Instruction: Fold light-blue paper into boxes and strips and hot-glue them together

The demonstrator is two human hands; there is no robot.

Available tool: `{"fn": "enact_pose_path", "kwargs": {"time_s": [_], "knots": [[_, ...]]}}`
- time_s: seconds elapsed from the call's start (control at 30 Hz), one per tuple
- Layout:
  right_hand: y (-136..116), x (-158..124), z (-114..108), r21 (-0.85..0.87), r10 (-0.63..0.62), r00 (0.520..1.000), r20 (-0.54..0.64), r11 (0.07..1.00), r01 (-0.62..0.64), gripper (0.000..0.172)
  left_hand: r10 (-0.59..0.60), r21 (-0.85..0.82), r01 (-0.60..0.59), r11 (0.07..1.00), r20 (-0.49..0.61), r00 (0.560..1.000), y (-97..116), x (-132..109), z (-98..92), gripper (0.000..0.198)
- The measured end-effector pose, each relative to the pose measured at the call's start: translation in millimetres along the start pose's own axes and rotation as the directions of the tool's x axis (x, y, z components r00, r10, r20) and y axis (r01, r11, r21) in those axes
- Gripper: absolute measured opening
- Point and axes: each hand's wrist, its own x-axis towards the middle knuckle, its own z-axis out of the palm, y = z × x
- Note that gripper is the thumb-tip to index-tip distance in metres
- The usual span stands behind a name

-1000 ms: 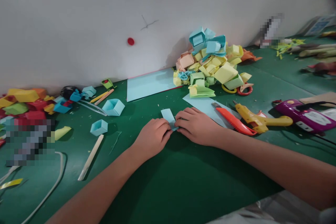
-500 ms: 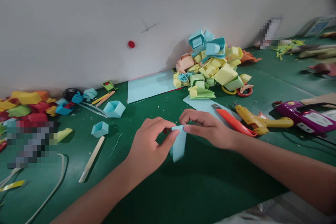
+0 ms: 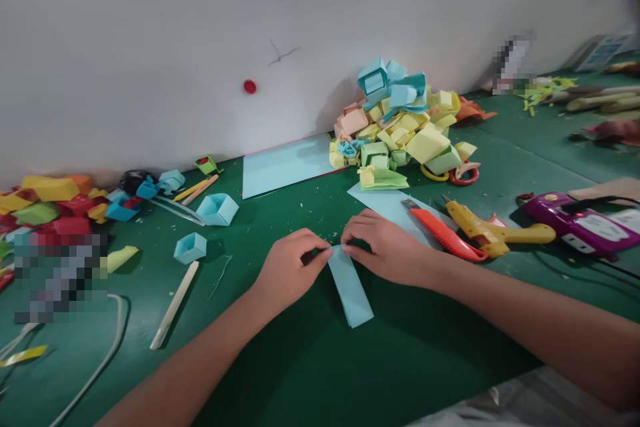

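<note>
A folded light-blue paper strip (image 3: 351, 292) slants down toward me over the green table, its layers slightly apart at the near end. My left hand (image 3: 293, 260) pinches the strip's far left corner between thumb and fingers. At the far right corner, my right hand (image 3: 383, 245) pinches it too, and the two sets of fingertips almost meet. Just beyond my right hand lies a red utility knife (image 3: 445, 230), resting partly on a light-blue sheet (image 3: 383, 203).
A yellow glue gun (image 3: 495, 230) and a purple device (image 3: 580, 223) lie to the right. Folded paper pieces (image 3: 400, 127) are heaped against the wall. Two open blue paper boxes (image 3: 218, 209), a flat wooden stick (image 3: 175, 305) and colourful folded pieces (image 3: 53, 203) are on the left.
The paper strip has come down toward the table, and its near end has swung to the right. Both hands have lowered slightly, still pinching its far end.
</note>
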Motion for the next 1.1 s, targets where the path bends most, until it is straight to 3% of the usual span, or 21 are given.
{"fn": "enact_pose_path", "kwargs": {"time_s": [0.17, 0.43, 0.63, 1.1], "knots": [[7, 2, 8, -0.226, -0.081, 0.995, 0.056, 0.970, 0.091, 0.013, 0.140, 0.309, -0.145, 0.940, 0.037, 0.989, -11, -5, 7.3, 0.015], [7, 4, 9, -0.438, -0.241, 0.967, 0.084, 0.863, 0.253, 0.015, 0.404, 0.612, -0.388, 0.689, 0.120, 0.907, -13, -7, 12.7, 0.035], [7, 5, 5, -0.421, -0.293, 0.949, 0.117, 0.851, 0.314, 0.021, 0.507, 0.644, -0.490, 0.587, 0.180, 0.843, -9, -8, 14.5, 0.030], [7, 0, -2, -0.377, -0.236, 0.954, 0.185, 0.879, 0.290, 0.025, 0.515, 0.654, -0.560, 0.509, 0.291, 0.806, 3, -12, 14.5, 0.025]]}}
